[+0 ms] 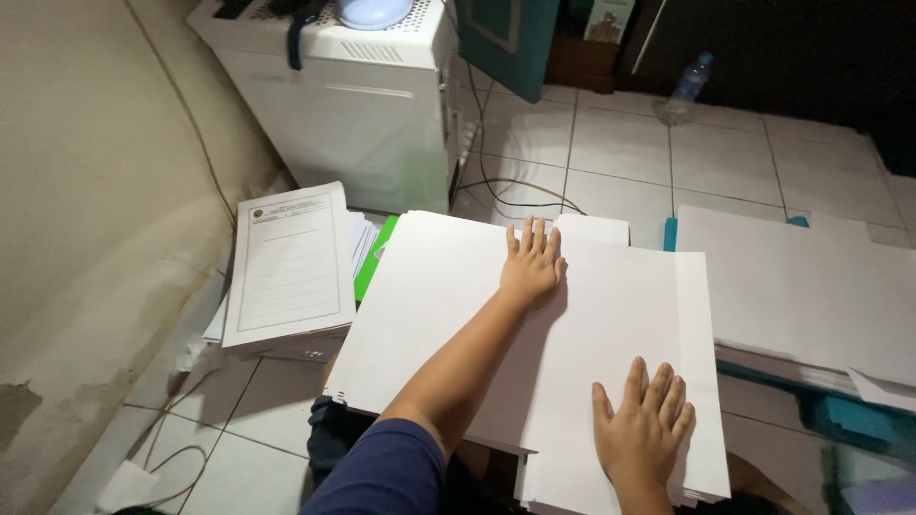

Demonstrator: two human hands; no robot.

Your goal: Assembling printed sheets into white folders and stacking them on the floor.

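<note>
I have both hands flat on a big stack of white sheets (458,305) that sits low over the tiled floor (620,143), apparently propped on my lap, though what carries it is hidden. My left hand (531,267) is stretched out to the far edge of the stack, fingers straight and together, palm down, gripping nothing. My right hand (641,424) rests palm down near the stack's near right corner, fingers spread a little, also holding nothing; it lies on a top sheet (620,324) that sits slightly skewed over the rest.

To do this well I judge the pressure should stay even: the far hand pins the pile so it cannot creep, while the near hand slides the top sheet until its edges meet those beneath. Flat palms are better than fingertips here, since thin paper buckles easily.

Beside the stack's left edge lies a printed form (291,267) on its own pile, with a green folder (374,262) between them. Another white pile (811,296) lies to the right, and a white machine (353,105) stands beyond, near a plastic bottle (689,86)
</note>
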